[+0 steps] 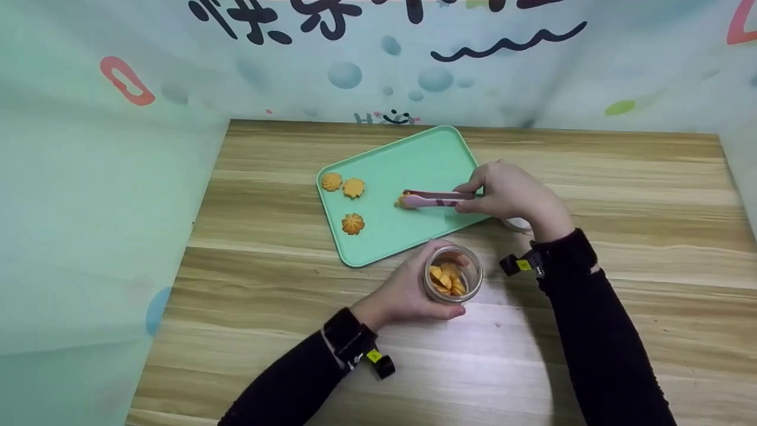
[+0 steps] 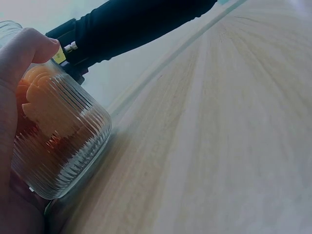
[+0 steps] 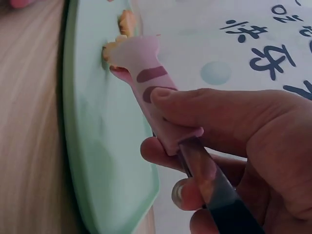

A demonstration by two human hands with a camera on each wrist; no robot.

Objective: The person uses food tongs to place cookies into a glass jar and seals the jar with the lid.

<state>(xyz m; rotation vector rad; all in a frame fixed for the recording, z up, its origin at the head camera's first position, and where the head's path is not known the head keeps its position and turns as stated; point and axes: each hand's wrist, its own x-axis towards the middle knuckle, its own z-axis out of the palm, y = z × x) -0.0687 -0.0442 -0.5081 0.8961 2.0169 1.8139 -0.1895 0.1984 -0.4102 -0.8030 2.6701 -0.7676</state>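
My left hand (image 1: 411, 290) grips a ribbed glass jar (image 2: 92, 126) that has several cookies (image 1: 447, 279) inside; its mouth faces up in the head view. My right hand (image 1: 502, 192) holds a pair of pink tongs (image 1: 434, 202), thumb on one arm and fingers on the other. Between the tong tips is a flower-shaped cookie (image 3: 113, 51), over the green tray (image 1: 423, 160). Three more cookies lie at the tray's left side: a swirled one (image 1: 332, 181), a paler one (image 1: 353, 188) and a browner one (image 1: 353, 224).
Partly hidden under the right hand is a round whitish thing (image 1: 518, 223) beside the tray. The wooden table (image 1: 248, 284) meets a printed cloth backdrop (image 1: 284, 77) at the back and on both sides.
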